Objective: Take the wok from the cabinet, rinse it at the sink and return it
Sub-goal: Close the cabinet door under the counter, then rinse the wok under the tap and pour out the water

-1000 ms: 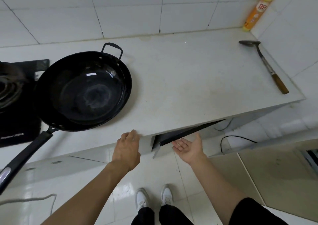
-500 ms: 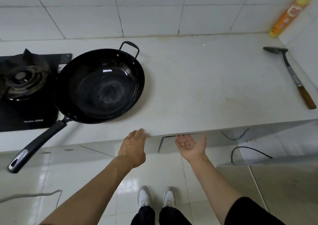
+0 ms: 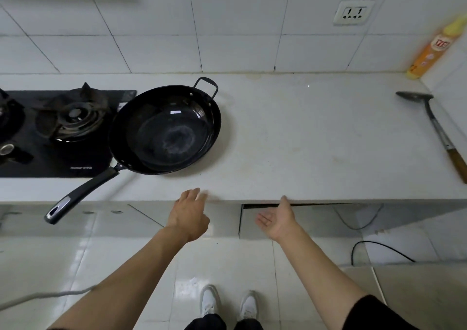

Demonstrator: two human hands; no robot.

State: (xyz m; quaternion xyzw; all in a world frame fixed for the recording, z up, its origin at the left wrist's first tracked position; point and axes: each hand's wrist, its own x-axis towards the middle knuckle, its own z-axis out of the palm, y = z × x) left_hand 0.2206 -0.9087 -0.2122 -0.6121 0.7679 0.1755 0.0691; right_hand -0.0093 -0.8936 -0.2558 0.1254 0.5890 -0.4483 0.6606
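A black wok (image 3: 166,130) rests on the white counter (image 3: 303,140), its long black handle (image 3: 80,198) sticking out past the front edge. My left hand (image 3: 189,213) hovers at the counter's front edge, palm down, fingers apart, holding nothing. My right hand (image 3: 278,218) is open, palm turned inward, against the white cabinet door (image 3: 316,221) under the counter. Only a thin dark gap shows along the door's top.
A black gas stove (image 3: 58,132) sits left of the wok. A metal spatula with a wooden handle (image 3: 434,130) lies at the counter's right end, an orange bottle (image 3: 429,51) in the back corner. A black cable (image 3: 379,248) runs on the floor. My white shoes stand below.
The cabinet door has swung from ajar to nearly shut under my right hand. The view shifted, bringing the stove into sight. My left hand stayed at the counter edge.
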